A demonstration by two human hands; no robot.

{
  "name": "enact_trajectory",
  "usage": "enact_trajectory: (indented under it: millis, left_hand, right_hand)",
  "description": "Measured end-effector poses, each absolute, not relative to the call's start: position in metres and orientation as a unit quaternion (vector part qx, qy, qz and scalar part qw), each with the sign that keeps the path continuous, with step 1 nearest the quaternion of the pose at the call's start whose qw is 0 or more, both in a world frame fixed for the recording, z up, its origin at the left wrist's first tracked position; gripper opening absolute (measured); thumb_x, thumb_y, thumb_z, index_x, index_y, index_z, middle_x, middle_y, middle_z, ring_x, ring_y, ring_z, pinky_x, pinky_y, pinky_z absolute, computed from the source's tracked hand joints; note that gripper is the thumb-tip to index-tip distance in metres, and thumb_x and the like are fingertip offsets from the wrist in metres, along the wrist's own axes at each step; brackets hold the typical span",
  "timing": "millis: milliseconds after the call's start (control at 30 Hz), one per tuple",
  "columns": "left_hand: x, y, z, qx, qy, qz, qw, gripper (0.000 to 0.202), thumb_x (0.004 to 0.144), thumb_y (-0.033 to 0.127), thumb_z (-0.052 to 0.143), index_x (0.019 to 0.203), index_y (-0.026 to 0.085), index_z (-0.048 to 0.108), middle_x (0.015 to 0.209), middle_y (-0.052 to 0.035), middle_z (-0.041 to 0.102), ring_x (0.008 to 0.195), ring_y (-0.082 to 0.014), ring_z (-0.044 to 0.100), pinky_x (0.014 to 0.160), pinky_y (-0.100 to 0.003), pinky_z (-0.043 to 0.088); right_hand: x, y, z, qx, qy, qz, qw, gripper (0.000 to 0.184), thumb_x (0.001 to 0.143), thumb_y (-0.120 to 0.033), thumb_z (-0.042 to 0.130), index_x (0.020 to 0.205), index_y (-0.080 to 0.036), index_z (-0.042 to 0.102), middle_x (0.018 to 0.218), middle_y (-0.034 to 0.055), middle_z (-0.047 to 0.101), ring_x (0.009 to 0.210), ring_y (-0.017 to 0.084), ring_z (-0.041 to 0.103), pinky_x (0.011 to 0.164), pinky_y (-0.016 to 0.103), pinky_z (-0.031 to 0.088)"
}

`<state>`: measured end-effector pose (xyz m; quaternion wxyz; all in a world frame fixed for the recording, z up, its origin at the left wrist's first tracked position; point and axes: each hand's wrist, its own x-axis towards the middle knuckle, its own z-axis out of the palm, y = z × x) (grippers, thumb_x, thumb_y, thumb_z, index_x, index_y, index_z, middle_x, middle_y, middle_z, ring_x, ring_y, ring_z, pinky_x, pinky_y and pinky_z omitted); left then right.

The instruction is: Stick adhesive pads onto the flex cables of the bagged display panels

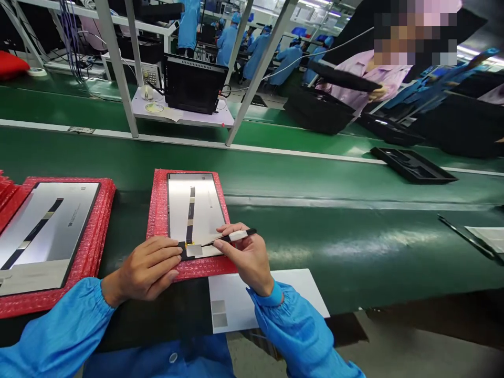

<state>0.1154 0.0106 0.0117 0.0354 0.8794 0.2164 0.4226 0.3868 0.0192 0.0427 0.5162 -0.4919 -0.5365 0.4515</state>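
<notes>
On the green conveyor belt (346, 236), the right hand (246, 257) pinches black tweezers (236, 238) over a screen panel (202, 202) on red bubble wrap (157, 226); the left hand (145, 268), fingers together, touches its black tape (190, 210).

The display panel (197, 202) at lower centre is silver-grey, crossed lengthwise by a black strip (190, 215) with tan patches and a yellow speck near its lower end. Beneath it lies red bubble wrap (159, 220) with a dotted pattern, matched by the red wrap (103, 220) at lower left. The tweezers (240, 236) are black with a white band, the sleeves (59, 331) bright blue. The conveyor belt (334, 241) is dark green with a white stripe (236, 149). Below, a white sheet (268, 299) carries 2 grey squares (219, 313). The tray (411, 165) at right is black; a co-worker's coat (370, 73) at upper right is pale pink.
</notes>
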Motion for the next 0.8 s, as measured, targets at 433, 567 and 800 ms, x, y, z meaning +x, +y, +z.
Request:
enact_trajectory:
  millis: [433, 567, 800]
  left_hand:
    - [0.117, 0.008, 0.004, 0.868, 0.219, 0.439, 0.072, 0.031, 0.092, 0.012, 0.06, 0.121, 0.009, 0.068, 0.115, -0.0163, 0.078, 0.119, -0.0293, 0.071, 0.097, -0.045, 0.062]
    - [0.118, 0.009, 0.01, 0.871, 0.216, 0.437, 0.066, 0.027, 0.091, 0.011, 0.06, 0.116, 0.007, 0.069, 0.112, -0.0174, 0.078, 0.118, -0.0298, 0.071, 0.097, -0.044, 0.062]
    - [0.118, 0.009, 0.01, 0.868, 0.216, 0.441, 0.073, 0.027, 0.091, 0.01, 0.061, 0.116, 0.007, 0.07, 0.112, -0.0168, 0.078, 0.117, -0.0288, 0.071, 0.099, -0.043, 0.062]
  right_hand:
    - [0.38, 0.023, 0.04, -0.519, -0.546, 0.437, 0.491, 0.018, 0.076, -0.027, 0.087, 0.082, -0.023, 0.071, 0.095, 0.0075, 0.077, 0.093, 0.027, 0.074, 0.087, 0.041, 0.058]
    - [0.38, 0.022, 0.04, -0.524, -0.545, 0.437, 0.487, 0.018, 0.076, -0.026, 0.087, 0.082, -0.023, 0.07, 0.096, 0.0072, 0.077, 0.093, 0.027, 0.073, 0.087, 0.041, 0.057]
    - [0.379, 0.023, 0.04, -0.528, -0.545, 0.437, 0.483, 0.017, 0.077, -0.027, 0.086, 0.083, -0.023, 0.071, 0.095, 0.0075, 0.077, 0.09, 0.026, 0.073, 0.084, 0.039, 0.057]
